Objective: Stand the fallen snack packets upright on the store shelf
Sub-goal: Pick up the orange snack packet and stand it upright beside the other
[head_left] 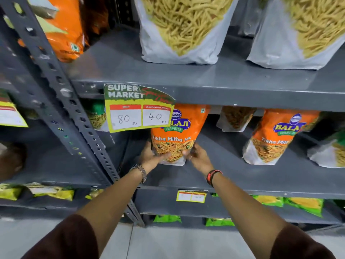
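Observation:
An orange snack packet (177, 135) marked "Tikha Mitha Mix" stands upright on the grey middle shelf (224, 176). Its top is partly hidden behind a price tag. My left hand (152, 157) grips its lower left side and my right hand (197, 156) grips its lower right side. A second orange packet (274, 139) of the same kind stands upright further right on the same shelf. At the far right, a pale packet (330, 154) stands at the frame's edge.
A "Super Market" price tag (138, 109) hangs from the upper shelf edge. Two big clear bags of yellow sticks (179, 28) stand on the upper shelf. A perforated metal upright (61, 94) runs diagonally at left. Green and yellow packets (302, 204) lie on the lower shelves.

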